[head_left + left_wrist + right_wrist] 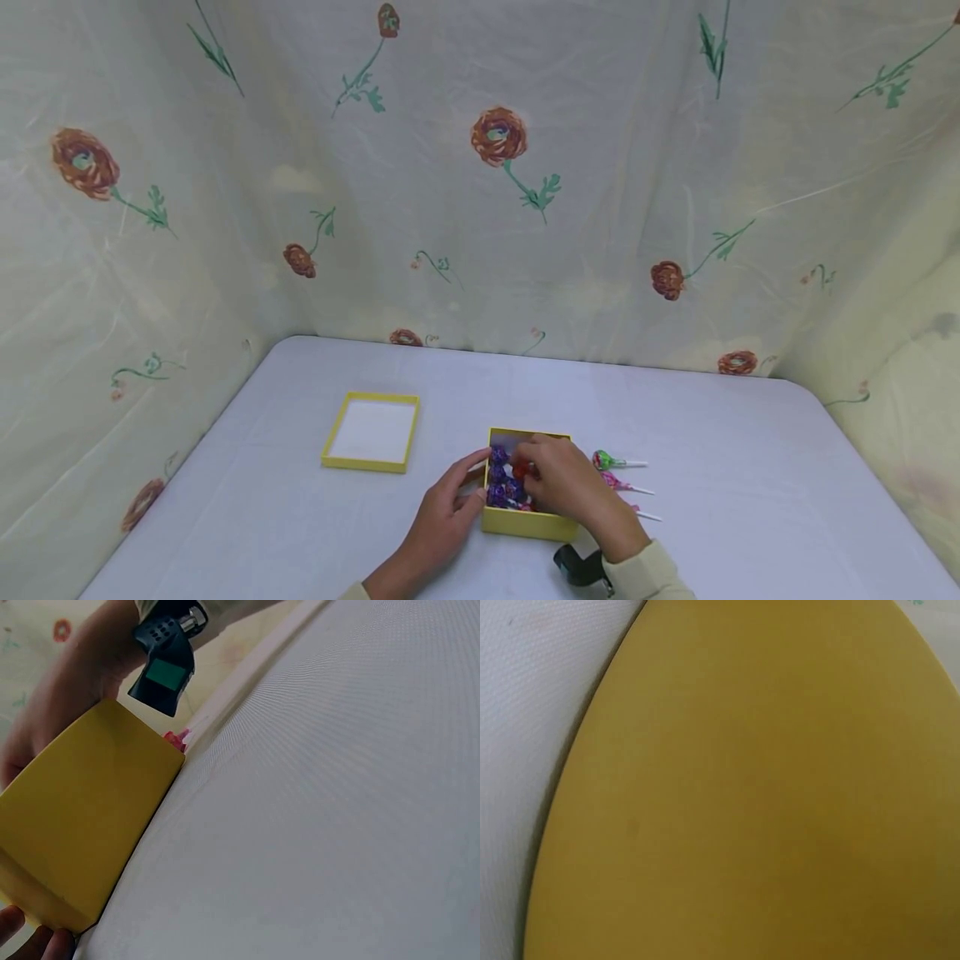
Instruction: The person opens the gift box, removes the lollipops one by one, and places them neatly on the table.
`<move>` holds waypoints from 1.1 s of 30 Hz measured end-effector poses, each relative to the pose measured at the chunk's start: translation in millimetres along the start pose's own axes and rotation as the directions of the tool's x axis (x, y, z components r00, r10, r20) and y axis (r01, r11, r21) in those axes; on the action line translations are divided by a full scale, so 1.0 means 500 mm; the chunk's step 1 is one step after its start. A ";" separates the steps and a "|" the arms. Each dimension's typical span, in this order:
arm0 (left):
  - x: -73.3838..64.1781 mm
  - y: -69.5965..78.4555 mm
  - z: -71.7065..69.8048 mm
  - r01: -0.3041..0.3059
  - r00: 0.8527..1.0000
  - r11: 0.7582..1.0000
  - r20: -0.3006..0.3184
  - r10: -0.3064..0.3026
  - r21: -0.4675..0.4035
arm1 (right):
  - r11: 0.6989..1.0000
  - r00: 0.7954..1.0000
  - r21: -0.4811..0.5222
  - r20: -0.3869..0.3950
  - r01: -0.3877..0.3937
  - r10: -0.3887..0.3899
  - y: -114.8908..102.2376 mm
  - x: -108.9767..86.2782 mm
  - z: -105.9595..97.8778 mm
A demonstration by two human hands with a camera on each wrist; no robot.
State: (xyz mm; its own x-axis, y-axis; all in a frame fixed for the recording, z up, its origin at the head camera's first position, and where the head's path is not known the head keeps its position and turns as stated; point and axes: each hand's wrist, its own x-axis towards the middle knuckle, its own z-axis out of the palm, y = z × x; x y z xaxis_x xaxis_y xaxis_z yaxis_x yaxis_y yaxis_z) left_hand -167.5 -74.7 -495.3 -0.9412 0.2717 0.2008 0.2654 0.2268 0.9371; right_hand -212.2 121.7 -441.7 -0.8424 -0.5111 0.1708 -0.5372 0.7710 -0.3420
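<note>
In the head view a yellow box [528,524] holds several purple-wrapped lollipops [498,475] along its left side. My left hand [442,512] rests against the box's left wall, with fingertips and thumb touching it. In the left wrist view some of its fingertips [56,945] show at the box's lower corner. My right hand [558,477] reaches down into the box and pinches a red-wrapped lollipop [521,469], partly hidden by the fingers. The right wrist view is filled by the box's yellow wall [742,780].
Right of the box lie a green lollipop [604,460] and pink lollipops [613,481] with white sticks pointing right. A yellow-rimmed lid [367,465] lies upturned to the left. A black device [577,567] is at my right wrist. Flowered curtains [585,275] surround the white table [247,508].
</note>
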 end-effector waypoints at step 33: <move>-0.001 0.002 -0.001 0.040 0.999 0.999 0.015 -0.040 -0.007 | 0.998 1.000 -0.057 -0.019 0.022 -0.023 0.003 -0.001 0.006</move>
State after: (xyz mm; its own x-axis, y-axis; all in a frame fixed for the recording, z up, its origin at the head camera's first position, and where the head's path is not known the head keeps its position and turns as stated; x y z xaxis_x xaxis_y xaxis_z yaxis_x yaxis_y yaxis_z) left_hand -166.7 -75.2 -494.4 -0.9477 0.2767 0.1590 0.2261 0.2309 0.9463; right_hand -212.8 121.9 -445.3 -0.8306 -0.5211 0.1963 -0.5568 0.7801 -0.2854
